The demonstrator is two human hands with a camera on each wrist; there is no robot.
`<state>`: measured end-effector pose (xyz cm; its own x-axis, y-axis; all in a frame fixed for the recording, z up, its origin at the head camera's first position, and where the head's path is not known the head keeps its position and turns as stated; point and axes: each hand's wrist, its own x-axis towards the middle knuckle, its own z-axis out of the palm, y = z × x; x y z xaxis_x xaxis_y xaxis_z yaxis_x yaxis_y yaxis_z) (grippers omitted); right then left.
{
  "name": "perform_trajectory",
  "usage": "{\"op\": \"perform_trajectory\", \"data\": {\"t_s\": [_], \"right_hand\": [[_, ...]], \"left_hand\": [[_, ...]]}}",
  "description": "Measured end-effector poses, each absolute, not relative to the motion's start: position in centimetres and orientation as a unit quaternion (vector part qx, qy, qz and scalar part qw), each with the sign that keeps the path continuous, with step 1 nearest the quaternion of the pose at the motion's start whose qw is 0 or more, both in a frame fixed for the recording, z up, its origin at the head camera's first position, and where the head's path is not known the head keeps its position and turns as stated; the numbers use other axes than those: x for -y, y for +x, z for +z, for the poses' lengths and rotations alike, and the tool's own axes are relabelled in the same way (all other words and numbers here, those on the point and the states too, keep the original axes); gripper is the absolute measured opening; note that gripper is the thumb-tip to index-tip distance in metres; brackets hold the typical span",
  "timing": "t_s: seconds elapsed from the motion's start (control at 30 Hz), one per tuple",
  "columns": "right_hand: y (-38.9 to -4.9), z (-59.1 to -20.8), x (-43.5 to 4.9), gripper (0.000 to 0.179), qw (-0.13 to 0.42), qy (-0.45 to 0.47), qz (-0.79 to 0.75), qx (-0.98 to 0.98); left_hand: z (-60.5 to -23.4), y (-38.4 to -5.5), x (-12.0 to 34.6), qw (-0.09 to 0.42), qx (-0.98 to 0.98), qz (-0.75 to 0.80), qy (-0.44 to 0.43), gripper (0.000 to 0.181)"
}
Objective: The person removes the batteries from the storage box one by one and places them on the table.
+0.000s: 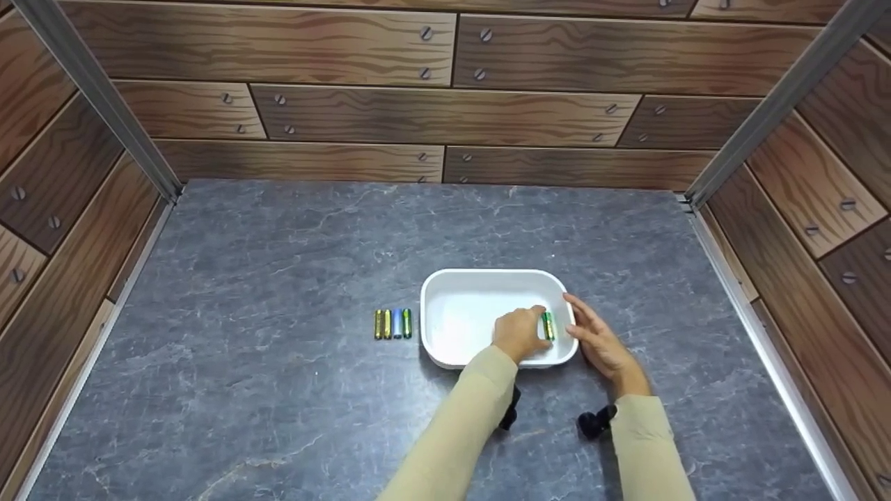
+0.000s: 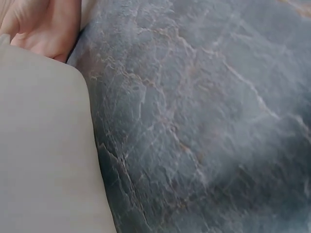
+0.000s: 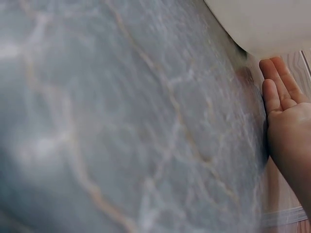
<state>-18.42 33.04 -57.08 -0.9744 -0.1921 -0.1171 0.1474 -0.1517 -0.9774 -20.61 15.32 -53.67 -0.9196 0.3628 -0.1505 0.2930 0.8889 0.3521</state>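
A white rounded tray (image 1: 463, 306) stands on the grey marbled tabletop. Reaching into its right part, my left hand (image 1: 516, 334) pinches a green and gold battery (image 1: 548, 325) end to end, fingertip at the far end and thumb at the near end. My right hand (image 1: 602, 344) rests against the tray's right rim with its fingers extended. In the right wrist view, the straight fingers of that hand (image 3: 286, 107) lie at the tray's outer wall (image 3: 267, 24). The left wrist view catches only part of the left hand (image 2: 46, 29) beside the sleeve; the battery is hidden there.
Left of the tray, several batteries (image 1: 392, 324) lie side by side in a row, gold, blue and green. Wood-patterned panels (image 1: 362, 111) wall the table at the back and both sides. Black wrist devices (image 1: 595, 422) hang near the forearms.
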Motion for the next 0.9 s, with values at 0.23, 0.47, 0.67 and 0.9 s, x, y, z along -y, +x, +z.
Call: {"op": "perform_trajectory", "data": {"t_s": [0.23,0.47,0.67,0.9], "right_hand": [[-18.46,-57.18,-32.95,0.061,0.115,-0.034,-0.761,-0.637],[-18.53,-57.30,-32.96,0.057,0.120,-0.057,-0.765,-0.631],[-18.50,-57.34,-32.95,0.056,0.117,-0.058,-0.764,-0.631],[-18.44,-57.41,-33.29,0.055,0.114,-0.056,-0.766,-0.630]], "left_hand": [[-53.54,-20.56,-15.16,0.107,-0.966,0.145,0.187,0.049],[-53.77,-20.75,-15.27,0.097,-0.967,0.122,0.202,0.042],[-53.74,-20.78,-15.23,0.095,-0.969,0.105,0.203,0.047],[-53.09,-20.62,-15.27,0.102,-0.966,0.118,0.206,0.058]]}}
